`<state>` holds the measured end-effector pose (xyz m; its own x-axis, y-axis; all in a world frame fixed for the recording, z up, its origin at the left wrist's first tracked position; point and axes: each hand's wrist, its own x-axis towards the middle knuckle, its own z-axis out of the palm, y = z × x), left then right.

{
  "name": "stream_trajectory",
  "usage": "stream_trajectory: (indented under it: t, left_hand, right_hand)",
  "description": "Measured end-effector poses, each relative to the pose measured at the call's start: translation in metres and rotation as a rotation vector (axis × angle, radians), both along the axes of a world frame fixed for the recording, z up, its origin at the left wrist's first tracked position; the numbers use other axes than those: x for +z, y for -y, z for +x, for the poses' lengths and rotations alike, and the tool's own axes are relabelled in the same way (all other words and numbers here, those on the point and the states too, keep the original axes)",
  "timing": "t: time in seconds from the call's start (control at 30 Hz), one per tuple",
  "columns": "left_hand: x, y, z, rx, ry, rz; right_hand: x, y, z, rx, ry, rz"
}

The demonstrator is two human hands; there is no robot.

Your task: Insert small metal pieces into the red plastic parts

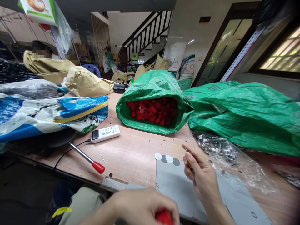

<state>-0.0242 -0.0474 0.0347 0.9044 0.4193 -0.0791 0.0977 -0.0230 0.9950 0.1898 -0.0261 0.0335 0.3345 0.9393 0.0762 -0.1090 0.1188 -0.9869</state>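
My left hand [140, 206], smeared by motion, is at the bottom middle with its fingers curled around a red plastic piece [164, 217], mostly hidden. To the right, my right hand [201, 176] is raised over a grey mat [178, 184], its thumb and fingers pinched on a thin object whose kind I cannot make out. White and grey round discs [169, 158] lie along the mat's far left edge. Beyond my hands, a green woven sack [150, 82] lies with its mouth facing me, full of small red plastic pieces [157, 111].
A red-handled metal lever [98, 167] juts over the table at left, near a white device with a cable [106, 134]. Blue-white sacking [58, 109] lies behind them. A second green sack [243, 115] and a clear plastic bag [232, 159] occupy the right. A person [42, 51] is at far left.
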Motion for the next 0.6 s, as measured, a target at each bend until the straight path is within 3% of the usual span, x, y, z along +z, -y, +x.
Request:
stream_trajectory:
  t: [0.07, 0.1, 0.13, 0.2, 0.27, 0.33, 0.47, 0.6]
  left_hand:
    - [-0.011, 0.01, 0.003, -0.147, -0.321, 0.445]
    - [-0.018, 0.013, 0.006, -0.185, -0.47, 0.589]
    - [-0.024, 0.014, 0.009, -0.208, -0.581, 0.694]
    - [-0.034, 0.013, 0.013, -0.198, -0.62, 0.759]
    - [-0.036, 0.008, 0.013, -0.171, -0.501, 0.704]
    - [-0.031, 0.001, 0.01, -0.129, -0.324, 0.587]
    - [-0.015, -0.007, 0.005, 0.144, -0.071, 0.318]
    - [-0.009, -0.02, 0.006, 0.402, 0.023, 0.171]
  right_hand:
    - [0.004, -0.006, 0.003, -0.009, 0.053, -0.032]
    - [0.006, -0.01, 0.003, -0.01, 0.116, -0.05]
    - [0.008, -0.015, 0.002, -0.014, 0.207, -0.061]
    - [0.012, -0.034, -0.003, -0.033, 0.466, -0.052]
    - [0.019, -0.066, -0.011, -0.069, 0.772, -0.062]
    - [0.028, -0.106, -0.021, -0.13, 1.018, -0.223]
    - [0.04, -0.18, -0.04, -0.214, 1.027, -0.359]
    - [0.044, -0.206, -0.046, -0.226, 0.897, -0.45]
